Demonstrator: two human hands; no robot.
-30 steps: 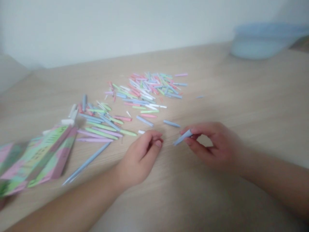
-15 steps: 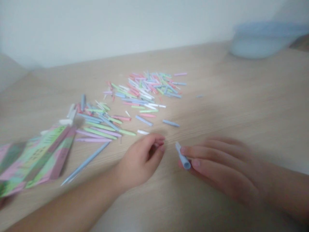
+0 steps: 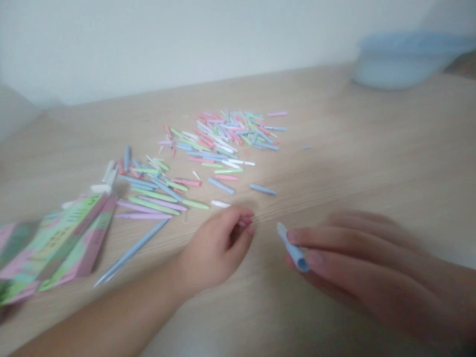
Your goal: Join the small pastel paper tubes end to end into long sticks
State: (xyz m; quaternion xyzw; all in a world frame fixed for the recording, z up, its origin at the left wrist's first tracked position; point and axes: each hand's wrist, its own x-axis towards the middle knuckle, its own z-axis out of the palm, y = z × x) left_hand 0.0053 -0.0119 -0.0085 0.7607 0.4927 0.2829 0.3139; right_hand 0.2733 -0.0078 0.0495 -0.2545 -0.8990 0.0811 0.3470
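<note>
Right hand (image 3: 357, 263) low at about 4 o'clock, fingers (image 3: 316, 258) pressed together in a pinch on a blue paper tube (image 3: 293, 253), the thumb hidden underneath, the tube tilted with its open end toward the camera, a hold that seems meant to keep the roll from loosening. Left hand (image 3: 219, 245) at about 6 o'clock, resting on the wooden table (image 3: 372, 148), fingers curled in, with no telling whether anything sits inside the curl; just beside its fingertips, a white paper strip (image 3: 220, 204). Toward 12 o'clock, a loose heap of pastel paper pieces (image 3: 226, 139), within easy reach of both hands. At 8 o'clock, a pink and green paper packet (image 3: 55, 248), and at 1 o'clock, a blurred blue plastic tub (image 3: 397, 62), well out of the way.
</note>
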